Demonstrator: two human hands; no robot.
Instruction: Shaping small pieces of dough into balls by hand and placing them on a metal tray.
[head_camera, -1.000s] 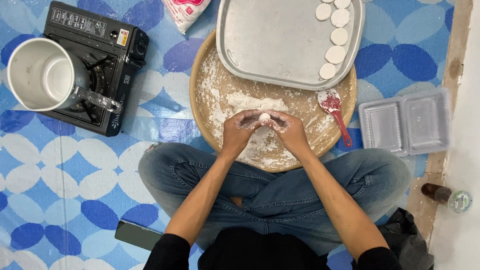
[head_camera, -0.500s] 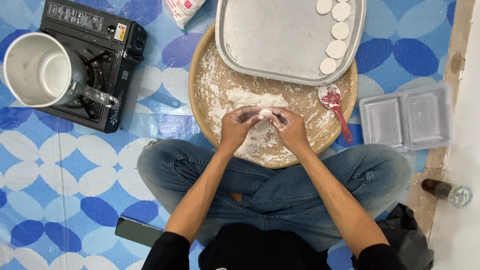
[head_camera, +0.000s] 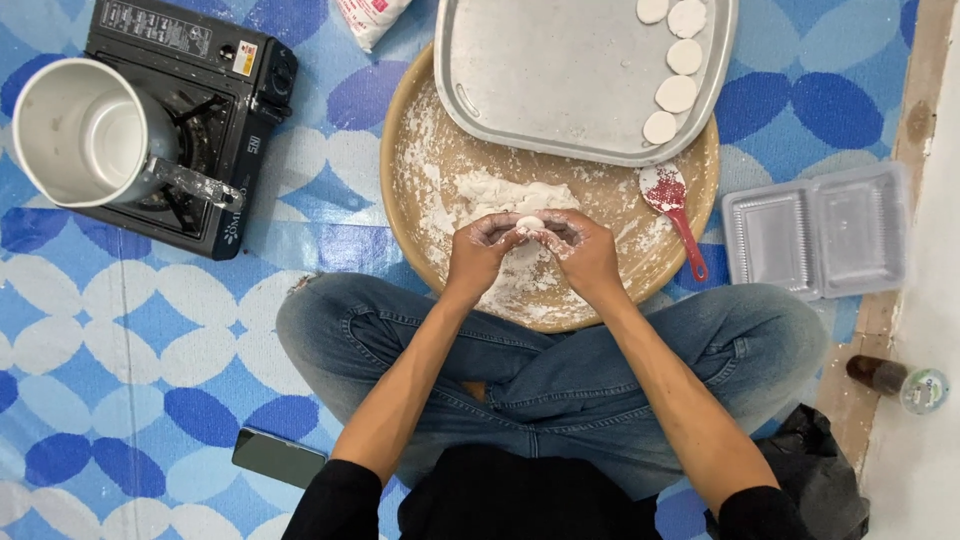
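You sit cross-legged on a blue patterned mat. Your left hand (head_camera: 482, 248) and right hand (head_camera: 582, 248) meet over a round floured tray (head_camera: 405, 190), fingers of both curled closed around one small white dough ball (head_camera: 529, 223) pinched between them. A mound of dough (head_camera: 505, 193) lies just beyond your hands. A metal tray (head_camera: 560, 80) overlaps the round tray's far edge, with flat dough discs (head_camera: 676, 93) lined along its right side. A red spoon (head_camera: 675, 208) rests to your right.
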